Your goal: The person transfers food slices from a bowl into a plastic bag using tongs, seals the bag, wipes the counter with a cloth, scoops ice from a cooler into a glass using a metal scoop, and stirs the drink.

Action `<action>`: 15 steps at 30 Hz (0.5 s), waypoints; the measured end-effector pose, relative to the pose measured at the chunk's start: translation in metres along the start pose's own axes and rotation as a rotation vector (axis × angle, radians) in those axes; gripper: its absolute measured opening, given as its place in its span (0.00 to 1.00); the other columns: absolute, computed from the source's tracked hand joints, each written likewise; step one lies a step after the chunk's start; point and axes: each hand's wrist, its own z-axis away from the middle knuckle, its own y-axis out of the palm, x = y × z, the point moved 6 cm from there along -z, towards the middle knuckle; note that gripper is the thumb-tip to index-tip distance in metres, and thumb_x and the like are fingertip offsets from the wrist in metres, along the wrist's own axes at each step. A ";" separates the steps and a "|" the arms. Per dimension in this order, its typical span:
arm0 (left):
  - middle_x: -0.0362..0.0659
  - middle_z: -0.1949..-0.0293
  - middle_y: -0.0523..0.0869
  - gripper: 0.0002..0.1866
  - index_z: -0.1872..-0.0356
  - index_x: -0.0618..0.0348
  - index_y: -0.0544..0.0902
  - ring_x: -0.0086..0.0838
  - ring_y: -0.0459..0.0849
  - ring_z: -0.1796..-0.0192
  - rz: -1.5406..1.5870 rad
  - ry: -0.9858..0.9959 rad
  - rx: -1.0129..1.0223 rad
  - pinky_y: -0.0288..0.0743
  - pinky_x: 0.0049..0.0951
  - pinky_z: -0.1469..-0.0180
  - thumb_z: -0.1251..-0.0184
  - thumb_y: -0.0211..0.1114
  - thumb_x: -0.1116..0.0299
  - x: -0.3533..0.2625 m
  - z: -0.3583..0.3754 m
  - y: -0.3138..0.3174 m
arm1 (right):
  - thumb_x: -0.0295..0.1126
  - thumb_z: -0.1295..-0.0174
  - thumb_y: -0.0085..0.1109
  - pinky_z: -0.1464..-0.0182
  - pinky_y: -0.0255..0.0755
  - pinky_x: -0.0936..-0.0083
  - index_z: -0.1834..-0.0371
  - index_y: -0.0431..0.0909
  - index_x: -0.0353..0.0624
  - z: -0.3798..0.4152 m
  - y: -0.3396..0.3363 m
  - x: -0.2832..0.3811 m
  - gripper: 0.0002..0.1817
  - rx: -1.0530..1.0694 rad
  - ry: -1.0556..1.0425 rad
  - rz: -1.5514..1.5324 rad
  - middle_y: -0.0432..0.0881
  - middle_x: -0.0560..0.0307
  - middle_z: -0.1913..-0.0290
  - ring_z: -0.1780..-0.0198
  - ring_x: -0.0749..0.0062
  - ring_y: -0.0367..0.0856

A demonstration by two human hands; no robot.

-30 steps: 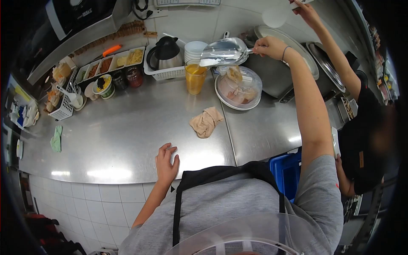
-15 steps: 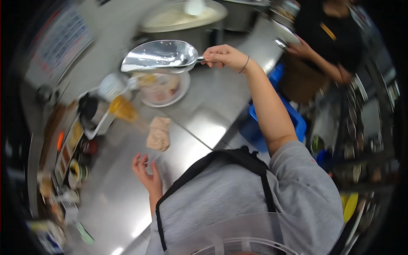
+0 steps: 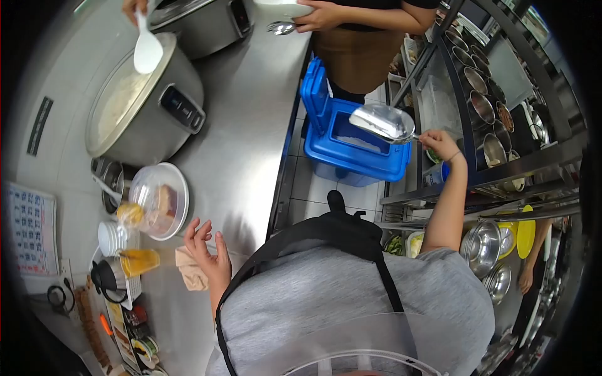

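My right hand [image 3: 441, 145] is closed round the handle of a shiny metal scoop [image 3: 384, 123]. The scoop is over the opening of a blue bin [image 3: 357, 164], whose lid [image 3: 315, 94] stands raised. My left hand [image 3: 208, 254], fingers apart and holding nothing, is above the steel counter beside a folded beige cloth [image 3: 190, 268]. Close to that hand, a clear dome [image 3: 149, 194] covers food on a white plate [image 3: 182, 216]. A cup of amber liquid [image 3: 139, 262] lies tilted near the cloth.
A large rice cooker [image 3: 179, 109] stands on the counter [image 3: 241, 125]. Across from me, a person [image 3: 357, 53] holds a white bowl [image 3: 283, 7] and a spoon, with a rice paddle [image 3: 148, 53] in the other hand. Steel racks with metal bowls [image 3: 481, 108] line the right; another person's hand [image 3: 526, 279] hangs there.
My view has turned toward the right. My right hand has carried the scoop from above the counter to over the blue bin. My left hand stays open near the cloth.
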 end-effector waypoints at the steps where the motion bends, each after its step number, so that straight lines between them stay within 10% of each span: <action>1: 0.46 0.45 0.67 0.13 0.55 0.59 0.76 0.31 0.72 0.51 0.000 0.002 0.013 0.67 0.27 0.55 0.43 0.58 0.77 -0.007 -0.008 0.010 | 0.34 0.42 0.54 0.67 0.66 0.84 0.71 0.78 0.36 -0.015 -0.002 -0.027 0.11 -0.020 0.021 0.007 0.78 0.62 0.75 0.72 0.82 0.72; 5: 0.47 0.46 0.68 0.13 0.56 0.59 0.76 0.32 0.71 0.50 0.012 0.028 0.067 0.68 0.27 0.56 0.44 0.58 0.78 -0.032 -0.039 0.058 | 0.40 0.46 0.60 0.73 0.66 0.80 0.75 0.80 0.38 -0.097 0.010 -0.140 0.14 -0.012 0.158 0.055 0.78 0.61 0.78 0.76 0.80 0.72; 10: 0.47 0.45 0.68 0.14 0.56 0.60 0.77 0.35 0.70 0.46 0.017 0.108 0.268 0.70 0.28 0.54 0.45 0.59 0.78 -0.067 -0.078 0.152 | 0.49 0.50 0.62 0.75 0.71 0.74 0.51 0.76 0.43 -0.160 0.068 -0.200 0.27 0.094 0.580 0.052 0.81 0.53 0.65 0.70 0.72 0.77; 13: 0.48 0.40 0.61 0.27 0.40 0.60 0.62 0.36 0.68 0.43 0.318 -0.112 0.473 0.69 0.31 0.48 0.41 0.60 0.72 -0.058 -0.108 0.247 | 0.50 0.53 0.65 0.53 0.72 0.73 0.43 0.70 0.46 -0.187 0.084 -0.251 0.34 -0.289 0.628 -0.176 0.74 0.49 0.48 0.51 0.61 0.75; 15: 0.53 0.37 0.53 0.39 0.35 0.66 0.47 0.40 0.61 0.38 0.489 -0.422 0.513 0.62 0.34 0.39 0.39 0.61 0.64 -0.018 -0.122 0.327 | 0.50 0.54 0.66 0.46 0.68 0.69 0.41 0.68 0.47 -0.205 0.083 -0.274 0.36 -0.354 0.476 0.198 0.69 0.44 0.43 0.42 0.56 0.68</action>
